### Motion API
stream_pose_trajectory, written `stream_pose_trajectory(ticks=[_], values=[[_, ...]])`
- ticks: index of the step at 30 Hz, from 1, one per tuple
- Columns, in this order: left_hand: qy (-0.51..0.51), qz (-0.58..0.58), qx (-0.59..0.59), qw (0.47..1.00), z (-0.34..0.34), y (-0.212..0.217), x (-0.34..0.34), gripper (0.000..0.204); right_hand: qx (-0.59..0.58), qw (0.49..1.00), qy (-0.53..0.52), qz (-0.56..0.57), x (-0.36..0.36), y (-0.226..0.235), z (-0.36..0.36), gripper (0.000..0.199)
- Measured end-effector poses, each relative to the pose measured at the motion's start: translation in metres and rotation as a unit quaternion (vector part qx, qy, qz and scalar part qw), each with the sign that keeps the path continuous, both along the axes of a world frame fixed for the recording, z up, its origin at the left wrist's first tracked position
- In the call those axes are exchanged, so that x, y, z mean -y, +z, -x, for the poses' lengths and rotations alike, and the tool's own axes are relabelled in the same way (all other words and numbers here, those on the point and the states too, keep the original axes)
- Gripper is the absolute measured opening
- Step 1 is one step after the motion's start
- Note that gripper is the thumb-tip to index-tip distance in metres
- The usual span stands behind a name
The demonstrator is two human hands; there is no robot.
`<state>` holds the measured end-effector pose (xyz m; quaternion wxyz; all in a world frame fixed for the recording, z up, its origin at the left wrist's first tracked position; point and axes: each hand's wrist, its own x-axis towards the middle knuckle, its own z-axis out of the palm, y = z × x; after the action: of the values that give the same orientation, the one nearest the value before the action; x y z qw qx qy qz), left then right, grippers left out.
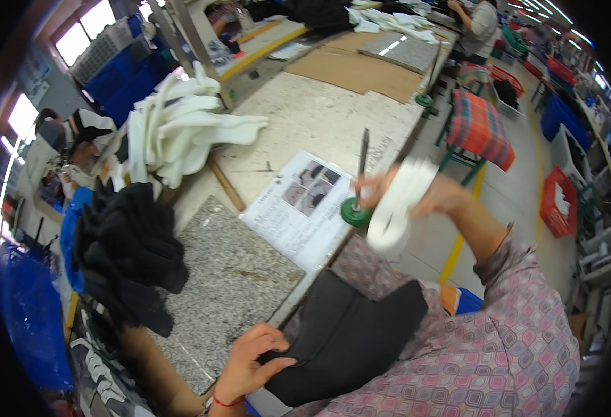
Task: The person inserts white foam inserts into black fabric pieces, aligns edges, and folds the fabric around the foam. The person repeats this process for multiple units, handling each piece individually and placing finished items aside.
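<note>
My left hand pinches the edge of a black fabric piece between thumb and fingers. The piece has a seam or fold line and lies over my lap, by the table's front edge. A white roll of tape is gripped by my right hand, both blurred by motion. The roll is beside an upright metal rod that rises from a green disc at the table edge. Whether the roll touches the rod, I cannot tell.
A speckled stone slab and a printed sheet lie on the worktable. Black pieces and white pieces are piled on the left. A plaid-covered stool and red crate stand right. Other people work farther off.
</note>
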<state>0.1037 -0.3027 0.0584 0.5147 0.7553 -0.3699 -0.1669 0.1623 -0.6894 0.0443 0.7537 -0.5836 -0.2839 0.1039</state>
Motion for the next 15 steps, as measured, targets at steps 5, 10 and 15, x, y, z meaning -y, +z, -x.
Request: stream_pose_trajectory(ticks=[5,10,15], values=[[-0.016,-0.037,0.100,0.994,0.004,0.004,0.016,0.020,0.097,0.993,-0.055,0.026,-0.035,0.040,-0.048,0.064],[0.094,-0.056,0.169,0.980,0.030,0.015,0.023,0.021,-0.160,0.960,0.225,-0.052,-0.174,-0.045,-0.068,0.071],[0.202,-0.121,0.024,0.972,0.055,0.016,0.002,0.065,-0.322,0.854,0.369,-0.176,-0.215,-0.110,-0.033,0.068]])
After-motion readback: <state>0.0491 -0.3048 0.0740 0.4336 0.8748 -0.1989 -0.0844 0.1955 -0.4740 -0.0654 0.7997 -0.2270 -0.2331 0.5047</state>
